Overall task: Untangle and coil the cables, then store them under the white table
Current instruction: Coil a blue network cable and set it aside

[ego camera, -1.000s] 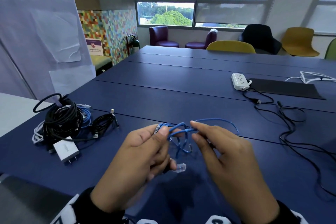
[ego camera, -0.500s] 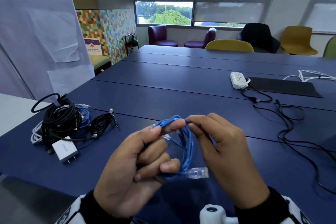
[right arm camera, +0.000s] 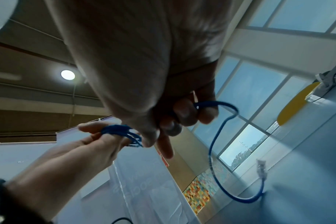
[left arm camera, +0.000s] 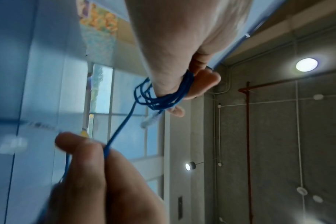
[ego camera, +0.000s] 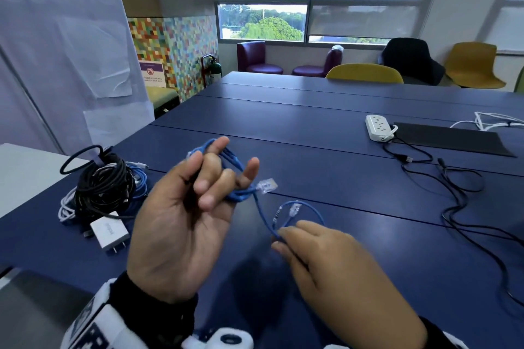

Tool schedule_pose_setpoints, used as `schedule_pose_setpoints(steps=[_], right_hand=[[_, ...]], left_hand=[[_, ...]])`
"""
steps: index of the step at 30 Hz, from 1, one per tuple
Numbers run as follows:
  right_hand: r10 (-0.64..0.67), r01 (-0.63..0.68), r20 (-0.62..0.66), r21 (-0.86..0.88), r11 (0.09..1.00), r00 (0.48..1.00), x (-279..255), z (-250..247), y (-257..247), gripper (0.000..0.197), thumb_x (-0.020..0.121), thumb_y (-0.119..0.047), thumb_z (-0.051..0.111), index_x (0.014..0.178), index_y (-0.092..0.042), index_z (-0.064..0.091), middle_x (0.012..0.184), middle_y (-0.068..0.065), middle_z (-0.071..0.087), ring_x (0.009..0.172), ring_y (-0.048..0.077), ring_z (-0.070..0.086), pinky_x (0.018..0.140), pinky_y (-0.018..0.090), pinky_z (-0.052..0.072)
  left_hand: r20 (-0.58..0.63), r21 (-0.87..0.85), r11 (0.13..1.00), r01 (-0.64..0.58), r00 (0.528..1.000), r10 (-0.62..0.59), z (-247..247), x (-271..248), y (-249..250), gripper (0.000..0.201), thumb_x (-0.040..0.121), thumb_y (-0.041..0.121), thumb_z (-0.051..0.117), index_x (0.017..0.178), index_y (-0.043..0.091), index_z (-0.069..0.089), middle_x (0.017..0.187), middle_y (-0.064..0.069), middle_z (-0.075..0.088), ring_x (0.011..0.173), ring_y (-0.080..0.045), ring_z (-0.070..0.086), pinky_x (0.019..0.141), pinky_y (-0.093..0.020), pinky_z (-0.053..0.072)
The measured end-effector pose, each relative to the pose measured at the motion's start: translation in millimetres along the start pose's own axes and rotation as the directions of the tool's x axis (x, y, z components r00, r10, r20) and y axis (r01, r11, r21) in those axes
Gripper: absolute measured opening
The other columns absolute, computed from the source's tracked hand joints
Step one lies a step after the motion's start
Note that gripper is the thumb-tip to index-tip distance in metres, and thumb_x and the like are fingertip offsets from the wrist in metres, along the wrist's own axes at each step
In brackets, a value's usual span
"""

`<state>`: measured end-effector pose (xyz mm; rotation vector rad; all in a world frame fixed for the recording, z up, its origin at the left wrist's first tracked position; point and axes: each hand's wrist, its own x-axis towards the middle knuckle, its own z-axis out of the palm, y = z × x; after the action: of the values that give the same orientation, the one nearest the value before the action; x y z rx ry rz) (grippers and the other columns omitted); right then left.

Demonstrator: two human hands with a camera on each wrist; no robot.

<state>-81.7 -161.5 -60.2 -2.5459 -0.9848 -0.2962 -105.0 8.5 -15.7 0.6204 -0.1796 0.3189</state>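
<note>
A thin blue network cable (ego camera: 262, 212) is held above the blue table (ego camera: 312, 127). My left hand (ego camera: 224, 176), palm up, has several loops of it wound round its curled fingers, with one clear plug (ego camera: 266, 185) sticking out beside them. My right hand (ego camera: 279, 239), lower and to the right, pinches the free end, which curls into a small loop ending in a second clear plug (ego camera: 295, 208). The left wrist view shows the coil (left arm camera: 169, 98) round my fingers and the right hand's fingers (left arm camera: 90, 151) pinching the strand. The right wrist view shows that pinch (right arm camera: 197, 106) and the dangling plug (right arm camera: 261, 166).
A tangled pile of black, white and blue cables (ego camera: 102, 190) with a white charger (ego camera: 109, 232) lies at the left, beside the white table (ego camera: 22, 173). A white power strip (ego camera: 378, 127), a black mat (ego camera: 453, 139) and loose black cables (ego camera: 453, 193) lie at the right. Chairs line the far edge.
My hands have moved apart. The left hand turned palm up with the loops round its fingers; the right hand drew the free end down and to the right.
</note>
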Motion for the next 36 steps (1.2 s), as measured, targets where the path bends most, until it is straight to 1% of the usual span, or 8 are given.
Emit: schedule_pose_setpoints(steps=[4,8,13,19,22,26,32,36], right_hand=[[-0.077,0.07,-0.096,-0.071,0.995,0.992,-0.7,-14.8,-14.5,0.031,0.09,-0.041,0.035,0.073,-0.025,0.056,0.063,-0.009,0.05,0.047,0.017,0.051,0.037,0.034,0.044],[-0.194,0.178,-0.187,-0.102,0.979,0.963,-0.9,-35.7,-19.3,0.024,0.09,-0.034,0.043,0.077,-0.025,0.061,0.064,-0.009,0.048,0.047,0.015,0.047,0.037,0.028,0.038],[-0.304,0.269,-0.236,-0.17,0.948,0.923,5.5,-59.0,-16.4,0.013,0.084,-0.018,0.055,0.083,-0.017,0.067,0.073,-0.002,0.05,0.061,0.021,0.044,0.049,0.034,0.04],[-0.375,0.355,-0.214,-0.128,0.926,0.902,20.9,-79.4,6.9,0.016,0.081,-0.005,0.062,0.089,-0.016,0.07,0.081,-0.003,0.05,0.074,0.016,0.038,0.064,0.03,0.035],[-0.412,0.394,-0.237,-0.118,0.911,0.88,28.5,-79.7,12.9,0.018,0.082,-0.001,0.062,0.09,-0.014,0.072,0.082,-0.001,0.05,0.075,0.017,0.039,0.067,0.026,0.033],[-0.458,0.389,-0.265,-0.277,0.879,0.848,34.6,-82.8,15.9,0.011,0.079,-0.01,0.068,0.083,-0.019,0.074,0.085,0.003,0.055,0.078,0.024,0.046,0.066,0.037,0.04],[-0.23,0.146,-0.369,-0.24,0.96,0.901,31.0,-63.5,12.0,0.019,0.076,-0.012,0.065,0.088,-0.024,0.073,0.062,-0.002,0.056,0.05,0.028,0.053,0.042,0.033,0.044],[-0.167,0.172,-0.328,-0.015,0.985,0.93,37.1,-51.3,15.3,0.035,0.08,-0.005,0.059,0.108,-0.02,0.074,0.081,-0.003,0.072,0.083,0.02,0.069,0.066,0.037,0.057]], left_hand=[[-0.002,0.288,0.951,-0.113,0.993,0.118,-1.0,7.9,1.7,0.026,0.09,0.009,0.044,0.116,0.006,0.046,0.065,-0.002,0.049,0.052,-0.015,0.049,0.092,-0.048,0.054],[0.167,0.638,0.748,-0.183,0.981,0.097,-10.4,8.3,-4.9,0.027,0.093,0.012,0.045,0.094,0.029,0.066,0.082,-0.007,0.069,0.066,-0.026,0.066,0.078,-0.033,0.053],[0.223,0.832,0.55,-0.071,0.951,-0.215,-7.4,-2.2,-10.4,0.027,0.094,0.02,0.047,0.098,-0.006,0.052,0.076,0.004,0.071,0.062,-0.004,0.062,0.063,-0.012,0.043],[0.217,0.851,0.522,0.061,0.863,-0.456,1.7,-6.3,-8.5,0.046,0.083,0.034,0.054,0.105,-0.005,0.044,0.067,-0.008,0.063,0.058,-0.02,0.058,0.061,-0.02,0.044],[0.224,0.894,0.447,0.03,0.835,-0.503,2.1,-10.0,-14.3,0.028,0.092,0.025,0.052,0.112,0.006,0.05,0.053,0.004,0.051,0.045,-0.016,0.049,0.078,-0.046,0.054],[0.129,0.834,0.519,0.186,0.85,-0.511,7.8,-15.5,-18.8,0.035,0.098,0.035,0.047,0.113,0.005,0.058,0.045,0.01,0.034,0.038,-0.011,0.031,0.061,-0.029,0.052],[0.036,0.754,0.601,0.266,0.896,-0.442,11.0,-20.7,-24.3,0.059,0.089,0.05,0.04,0.083,-0.002,0.066,0.042,0.002,0.022,0.034,-0.012,0.021,0.055,-0.034,0.038],[0.014,0.567,0.74,0.362,0.894,-0.448,9.7,-23.8,-29.1,0.054,0.088,0.046,0.045,0.069,-0.001,0.063,0.04,0.002,0.017,0.031,-0.011,0.013,0.047,-0.028,0.037]])
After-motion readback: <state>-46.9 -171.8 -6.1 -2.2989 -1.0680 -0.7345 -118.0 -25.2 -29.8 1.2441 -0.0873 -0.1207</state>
